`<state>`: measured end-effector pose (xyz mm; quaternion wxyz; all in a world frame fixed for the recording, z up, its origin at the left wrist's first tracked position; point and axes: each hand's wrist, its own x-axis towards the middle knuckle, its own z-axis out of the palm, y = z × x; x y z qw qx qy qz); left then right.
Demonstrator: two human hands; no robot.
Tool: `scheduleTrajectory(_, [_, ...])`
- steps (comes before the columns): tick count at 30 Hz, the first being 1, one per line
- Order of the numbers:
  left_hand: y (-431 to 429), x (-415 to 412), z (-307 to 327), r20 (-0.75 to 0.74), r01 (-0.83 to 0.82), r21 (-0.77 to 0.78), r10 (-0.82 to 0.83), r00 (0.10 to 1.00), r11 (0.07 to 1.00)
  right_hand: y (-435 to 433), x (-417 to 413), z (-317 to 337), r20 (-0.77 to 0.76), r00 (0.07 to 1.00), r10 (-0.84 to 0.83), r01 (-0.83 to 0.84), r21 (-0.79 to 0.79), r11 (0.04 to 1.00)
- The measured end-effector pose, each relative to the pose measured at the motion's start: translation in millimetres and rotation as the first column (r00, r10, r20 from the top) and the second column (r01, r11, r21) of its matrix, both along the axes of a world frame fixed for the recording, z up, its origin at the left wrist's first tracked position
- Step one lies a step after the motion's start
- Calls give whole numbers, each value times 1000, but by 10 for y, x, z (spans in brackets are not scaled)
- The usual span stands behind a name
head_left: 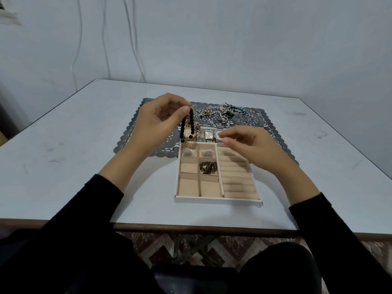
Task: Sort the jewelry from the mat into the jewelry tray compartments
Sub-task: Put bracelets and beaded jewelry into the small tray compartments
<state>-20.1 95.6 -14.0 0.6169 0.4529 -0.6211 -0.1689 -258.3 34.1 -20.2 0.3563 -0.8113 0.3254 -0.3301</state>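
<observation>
My left hand pinches a black bead bracelet that dangles above the far left end of the jewelry tray. My right hand hovers over the tray's far right side, thumb and fingers close together with nothing seen between them. The beige tray holds watches in its far row, two silver shell-shaped pieces below them, and a brown bead bracelet in a middle compartment. Ring rolls fill its right side. A pile of jewelry lies on the grey lace mat.
The white table carries the mat and tray near its middle. A few small rings lie on the mat's right part. Cables hang down the wall behind. The table's front edge is near my lap.
</observation>
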Motion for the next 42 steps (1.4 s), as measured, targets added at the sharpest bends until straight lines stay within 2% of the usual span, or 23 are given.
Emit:
scheduleTrajectory(2, [14,-19,-1,-11,9,2,-9,1000,1000,-55,-63,-54,44,985,-166,167,-35,985])
scheduleTrajectory(5, [42,-57,0,-21,27,-2,-27,999,1000,-132,-163,-163,9,933,-359,358,-102,928])
scheduleTrajectory(7, [59,-81,-3,-34,41,-6,-42,999,999,-182,-236,-246,-68,905,-421,408,-152,900])
scheduleTrajectory(10, [85,-110,-7,-58,56,-4,-56,997,998,-268,-332,-337,-277,839,-469,407,-253,878])
scheduleTrajectory(12, [108,-131,-7,-71,62,-3,-62,995,998,-309,-371,-382,-341,814,-470,388,-282,878])
scheduleTrajectory(16, [158,-162,-9,-125,84,26,-80,989,996,-359,-391,-481,-375,817,-437,341,-296,892])
scheduleTrajectory(27, [378,-173,-90,-246,140,153,-100,964,978,-351,-378,-505,-368,823,-433,329,-313,891])
scheduleTrajectory(37, [427,-123,-219,-194,115,295,-58,979,949,-350,-380,-501,-358,829,-430,325,-319,891])
scheduleTrajectory(42, [419,-171,-278,-385,169,367,-16,923,915,-364,-383,-512,-350,833,-429,326,-318,891])
